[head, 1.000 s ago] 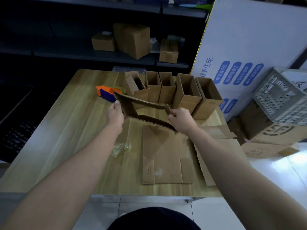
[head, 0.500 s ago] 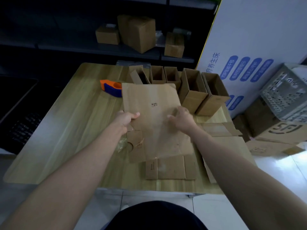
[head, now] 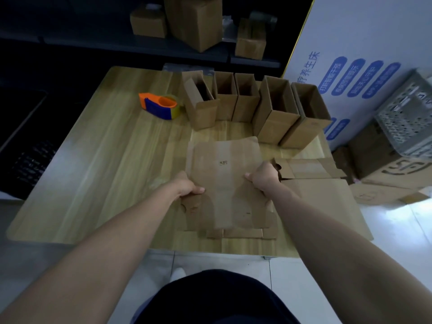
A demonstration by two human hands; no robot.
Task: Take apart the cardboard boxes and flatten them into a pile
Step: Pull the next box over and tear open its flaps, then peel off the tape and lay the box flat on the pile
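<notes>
flattened cardboard box between both hands

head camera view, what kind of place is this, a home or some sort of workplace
Most likely a small packing or stockroom workspace: dark shelving holding cardboard cartons, a row of open boxes on a wooden table, and an orange tape dispenser beside them.

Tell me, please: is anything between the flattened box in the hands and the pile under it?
Nothing visible is in the way. The left hand and right hand hold the flattened box by its side edges, directly over the pile of flat cardboard. The tape dispenser and upright boxes stand farther back.
</notes>
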